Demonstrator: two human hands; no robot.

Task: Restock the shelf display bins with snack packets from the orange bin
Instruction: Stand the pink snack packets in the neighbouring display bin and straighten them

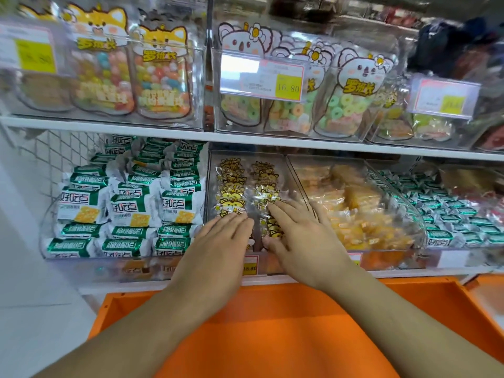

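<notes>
Here both hands lie flat on the packets (246,192), the clear cat-printed ones standing in two rows in the middle bin (210,184) of the lower shelf. The left hand (222,241) presses the left row and the right hand (296,236) the right row. The fingers are straight and released on both, grasping nothing. Below, the orange bin (272,323) shows only bare floor where the arms leave it visible, so the stock looks to be already in the display.

The packets seem light and soft, with thin, glossy film that crinkles and probably slides under a palm. The contents may be brittle, so gentle flat pressure suits them. To lift one, I would pinch the sealed top edge rather than squeeze its middle.

As for writing, a tag (250,267) below the bin reads 16.80, and so does the tag (286,87) on the shelf above. The green packs (131,203) to the left carry 好吃点. The pouches (161,75) above show 罗班长 under a cartoon dog head.
</notes>
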